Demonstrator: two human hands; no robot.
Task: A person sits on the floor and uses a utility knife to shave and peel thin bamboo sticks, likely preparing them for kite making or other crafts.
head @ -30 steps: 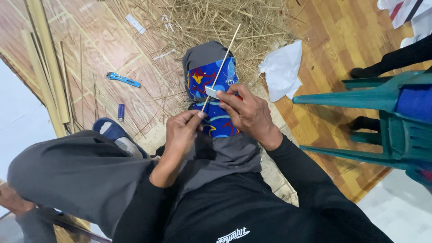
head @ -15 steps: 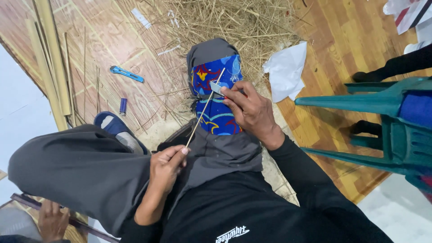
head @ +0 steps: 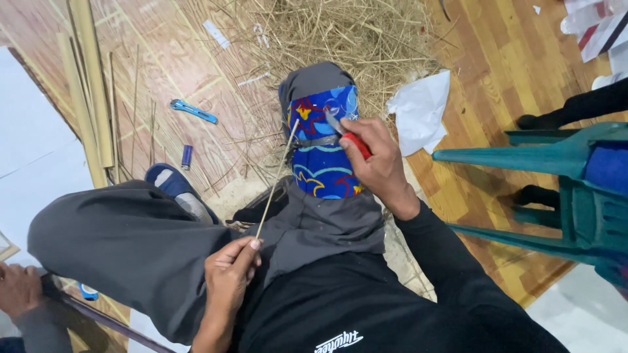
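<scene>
My left hand pinches the near end of a thin pale bamboo stick that slants up across my lap. My right hand grips a red-handled knife, its blade resting over a blue patterned cloth wrapped around my knee. The stick's far tip lies against that cloth, a little left of the blade. I sit with grey trousers and a black top.
A heap of straw shavings covers the wooden floor ahead. Flat bamboo strips, a blue cutter and a small blue lighter lie left. A white rag lies right, beside a tipped green plastic chair. Another person's hand shows at lower left.
My left hand has drawn the stick back toward my body, away from my right hand. The stick's far end now reaches only to the cloth.
</scene>
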